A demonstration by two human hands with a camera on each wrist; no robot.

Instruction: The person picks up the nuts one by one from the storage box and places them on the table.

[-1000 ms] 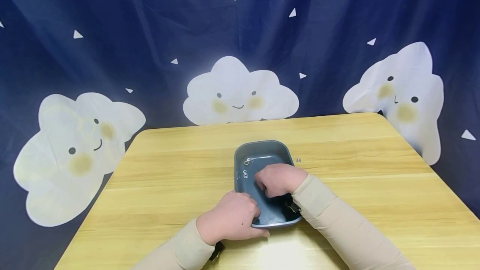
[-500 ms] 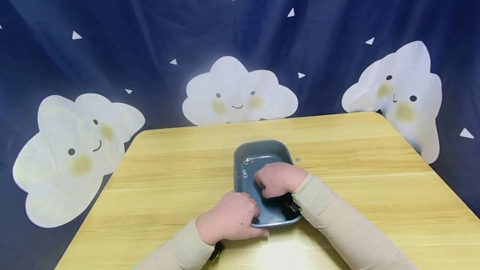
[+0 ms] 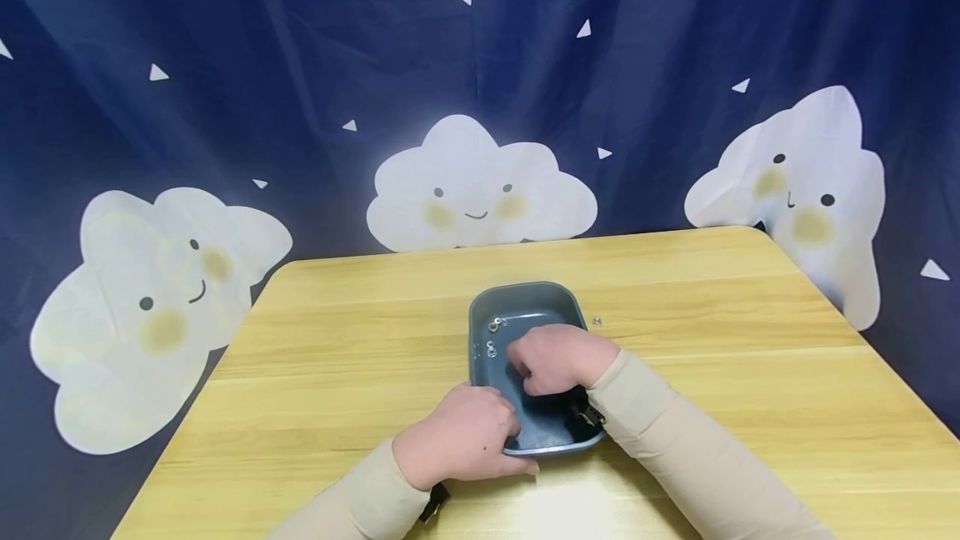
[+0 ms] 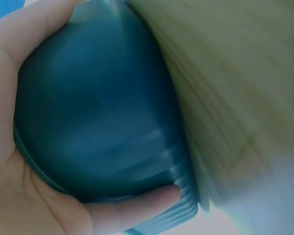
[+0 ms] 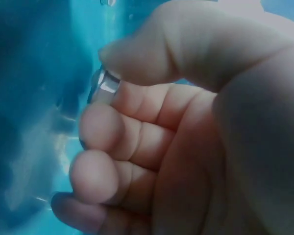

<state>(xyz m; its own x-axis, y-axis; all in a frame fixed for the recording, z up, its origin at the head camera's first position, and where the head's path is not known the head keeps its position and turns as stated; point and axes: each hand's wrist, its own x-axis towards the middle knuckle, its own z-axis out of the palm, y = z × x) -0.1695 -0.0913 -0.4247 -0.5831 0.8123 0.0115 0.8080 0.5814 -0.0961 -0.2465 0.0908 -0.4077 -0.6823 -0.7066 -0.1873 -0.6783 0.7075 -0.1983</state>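
A deep blue-grey plastic tray (image 3: 525, 298) with rounded corners stands on the wooden table. At its near left corner my left hand (image 3: 465, 436) grips the rim, its thumb along the outside of the near wall. The left wrist view shows that hand wrapped around the tray's smooth outer wall. My right hand (image 3: 558, 361) reaches down inside the tray with curled fingers. Between its thumb and index finger it pinches a small shiny metal nut (image 5: 106, 88), which the head view hides behind the hand. Several more small nuts (image 3: 491, 349) lie along the tray's left side.
One small shiny piece (image 3: 597, 321) lies on the table (image 3: 360, 315) just right of the tray. Behind the table's far edge hangs a dark blue curtain (image 3: 645, 48) printed with white clouds.
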